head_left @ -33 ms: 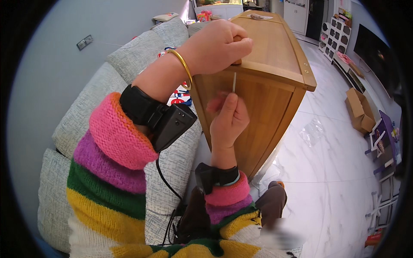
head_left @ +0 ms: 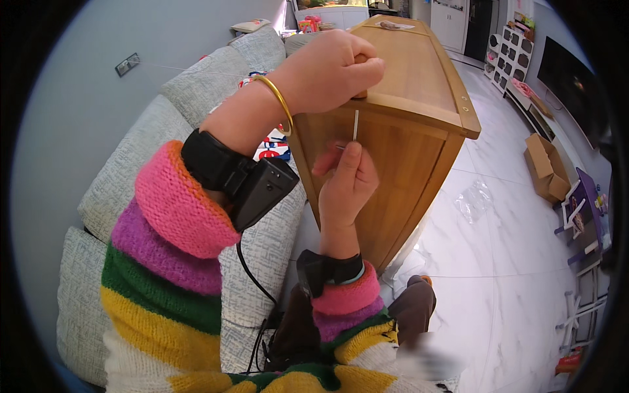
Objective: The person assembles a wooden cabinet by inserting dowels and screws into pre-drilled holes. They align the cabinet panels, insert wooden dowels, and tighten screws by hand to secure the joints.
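My left hand (head_left: 333, 71), with a gold bangle at its wrist, is closed in a fist at the top edge of a wooden cabinet (head_left: 393, 177). Bits of a brown wooden piece (head_left: 361, 59) show between its fingers and just below them; most of it is hidden. Lower down, in front of the cabinet's end panel, my right hand (head_left: 349, 183) pinches a thin metal hex key (head_left: 356, 124) between thumb and fingers. Its long shaft stands nearly upright, its upper end close under the cabinet's top edge. A short bent end shows by my fingers.
A pale grey sofa (head_left: 128, 154) runs along the wall on the left. Clear plastic wrap (head_left: 474, 200) lies on the marble floor at right. Beyond it are an open cardboard box (head_left: 547, 171) and a purple child's table (head_left: 588, 196). A black cable (head_left: 252, 278) hangs beneath my left forearm.
My right fingers have shifted slightly on the hex key, and its short bent end now shows. My left hand stays where it was.
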Demonstrator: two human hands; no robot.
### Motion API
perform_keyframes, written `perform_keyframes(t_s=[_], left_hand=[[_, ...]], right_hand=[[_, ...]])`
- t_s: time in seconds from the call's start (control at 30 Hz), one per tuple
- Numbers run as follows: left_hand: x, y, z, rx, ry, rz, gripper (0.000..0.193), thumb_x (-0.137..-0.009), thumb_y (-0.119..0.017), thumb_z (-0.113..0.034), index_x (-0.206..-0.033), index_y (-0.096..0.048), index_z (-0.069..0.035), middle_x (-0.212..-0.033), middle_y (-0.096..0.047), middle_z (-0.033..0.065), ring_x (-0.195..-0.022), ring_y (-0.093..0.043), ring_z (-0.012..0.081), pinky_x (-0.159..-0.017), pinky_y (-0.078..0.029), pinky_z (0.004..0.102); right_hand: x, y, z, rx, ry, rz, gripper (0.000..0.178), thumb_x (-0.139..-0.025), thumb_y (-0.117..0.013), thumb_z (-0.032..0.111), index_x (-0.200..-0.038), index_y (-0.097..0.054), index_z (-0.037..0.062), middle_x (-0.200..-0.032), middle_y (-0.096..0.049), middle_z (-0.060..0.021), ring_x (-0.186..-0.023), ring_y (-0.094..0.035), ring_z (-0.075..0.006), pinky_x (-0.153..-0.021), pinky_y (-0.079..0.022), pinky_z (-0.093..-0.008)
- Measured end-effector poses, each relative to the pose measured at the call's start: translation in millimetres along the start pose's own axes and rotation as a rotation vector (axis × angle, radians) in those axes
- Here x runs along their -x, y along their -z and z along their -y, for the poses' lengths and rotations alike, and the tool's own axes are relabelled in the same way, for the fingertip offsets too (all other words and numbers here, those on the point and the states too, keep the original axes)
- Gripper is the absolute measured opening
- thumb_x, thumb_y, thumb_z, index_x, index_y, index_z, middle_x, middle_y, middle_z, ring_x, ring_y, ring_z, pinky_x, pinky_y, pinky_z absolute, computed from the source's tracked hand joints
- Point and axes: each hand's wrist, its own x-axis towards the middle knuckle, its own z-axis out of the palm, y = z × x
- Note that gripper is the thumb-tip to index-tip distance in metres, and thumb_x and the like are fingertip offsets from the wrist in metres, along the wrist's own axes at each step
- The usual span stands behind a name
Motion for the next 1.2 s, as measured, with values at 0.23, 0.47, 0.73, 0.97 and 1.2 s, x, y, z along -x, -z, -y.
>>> perform_keyframes(t_s=[0.23, 0.47, 0.73, 0.97, 1.2], left_hand=[[-1, 1, 6, 0.021, -0.079, 0.057, 0.030, -0.087, -0.048, -0.016, -0.061, -0.039, -0.004, -0.052, -0.035, -0.0045, -0.048, -0.031, 0.0028, -0.042, -0.026, 0.0218], [-1, 1, 7, -0.071, -0.132, 0.010, 0.029, -0.088, -0.049, -0.019, -0.065, -0.046, -0.002, -0.052, -0.042, -0.0022, -0.049, -0.037, 0.0043, -0.044, -0.032, 0.0216], [1, -2, 7, -0.161, -0.152, -0.046, 0.032, -0.086, -0.050, -0.022, -0.063, -0.047, -0.001, -0.051, -0.045, 0.0018, -0.049, -0.039, 0.0070, -0.047, -0.036, 0.0239], [3, -2, 5, -0.192, -0.081, -0.067, 0.034, -0.085, -0.052, -0.023, -0.060, -0.046, 0.000, -0.050, -0.046, 0.0017, -0.049, -0.040, 0.0063, -0.046, -0.036, 0.0243], [5, -1, 0, -0.148, 0.058, -0.085, 0.035, -0.085, -0.052, -0.022, -0.059, -0.043, -0.001, -0.050, -0.043, -0.0011, -0.048, -0.038, 0.0037, -0.043, -0.032, 0.0216]], right_hand=[[-11, 23, 25, -1.531, -0.921, 0.433, 0.044, -0.097, -0.031, 0.032, -0.080, -0.056, 0.0007, -0.044, -0.033, 0.0038, -0.036, -0.032, -0.0044, -0.037, -0.027, -0.0194], [-11, 21, 33, -0.292, -0.509, 0.193, 0.035, -0.094, -0.044, 0.032, -0.081, -0.058, 0.0030, -0.053, -0.048, 0.0022, -0.043, -0.042, -0.0069, -0.041, -0.032, -0.0185], [-14, 35, 25, 0.711, 0.334, 0.182, 0.020, -0.079, -0.067, 0.016, -0.089, -0.058, 0.0016, -0.063, -0.058, -0.0064, -0.052, -0.055, -0.0133, -0.049, -0.043, -0.0246], [-29, 49, 30, 0.894, 0.710, 0.336, 0.024, -0.071, -0.072, 0.013, -0.088, -0.058, 0.0036, -0.066, -0.058, -0.0065, -0.054, -0.055, -0.0221, -0.048, -0.044, -0.0282], [-38, 52, 28, 0.912, 0.918, 0.371, 0.018, -0.076, -0.066, 0.011, -0.089, -0.058, 0.0012, -0.064, -0.055, -0.0086, -0.051, -0.052, -0.0250, -0.047, -0.043, -0.0312]])
